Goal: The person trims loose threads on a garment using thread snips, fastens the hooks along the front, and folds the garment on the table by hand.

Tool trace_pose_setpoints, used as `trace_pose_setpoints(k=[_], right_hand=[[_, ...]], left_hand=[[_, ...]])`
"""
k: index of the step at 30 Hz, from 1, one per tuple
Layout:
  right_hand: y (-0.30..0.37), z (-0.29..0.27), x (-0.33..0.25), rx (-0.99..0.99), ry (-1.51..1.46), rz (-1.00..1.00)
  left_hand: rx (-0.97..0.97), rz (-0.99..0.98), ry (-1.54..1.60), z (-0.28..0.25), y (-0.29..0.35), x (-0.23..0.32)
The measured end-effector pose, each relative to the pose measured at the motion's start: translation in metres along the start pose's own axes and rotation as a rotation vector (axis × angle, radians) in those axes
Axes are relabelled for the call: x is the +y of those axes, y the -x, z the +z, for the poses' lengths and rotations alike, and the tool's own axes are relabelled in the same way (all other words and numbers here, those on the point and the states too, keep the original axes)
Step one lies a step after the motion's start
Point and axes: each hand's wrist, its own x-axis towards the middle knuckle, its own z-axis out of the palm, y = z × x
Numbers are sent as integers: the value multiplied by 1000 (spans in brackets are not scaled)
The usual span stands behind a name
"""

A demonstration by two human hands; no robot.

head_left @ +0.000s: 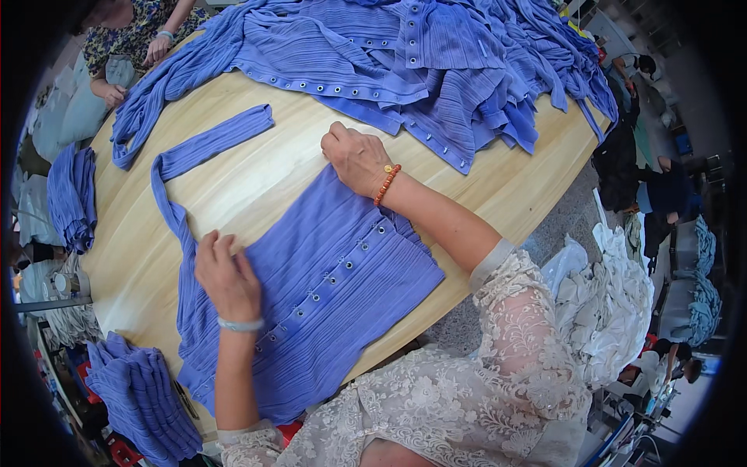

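Note:
A periwinkle-blue ribbed knit cardigan (358, 292) lies spread on the wooden table in front of me, its row of round metal-rimmed fasteners running diagonally across it. One of its sleeves (206, 142) stretches away to the far left and bends back along the garment's left side. My right hand (356, 156), with a beaded bracelet at the wrist, is closed at the cardigan's far edge and pinches the fabric there. My left hand (227, 276) hovers over or rests lightly on the left side, fingers loosely curled and apart. Whether its fingertips touch the cloth I cannot tell.
A big heap of similar blue garments (366, 58) covers the table's far side. Folded blue stacks lie at the near left (144, 397) and at the left edge (71, 194). Across the table a person (140, 47) handles blue fabric. White cloth or plastic (599, 303) is piled at right.

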Motion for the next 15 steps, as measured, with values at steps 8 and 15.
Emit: trace_pose_setpoints(k=[8, 15], right_hand=[[-5, -28, -19, 75, -154, -38], [17, -21, -31, -147, -203, -306]], left_hand=[[-515, 381, 449, -1, 47, 146], [-579, 403, 467, 24, 57, 168]])
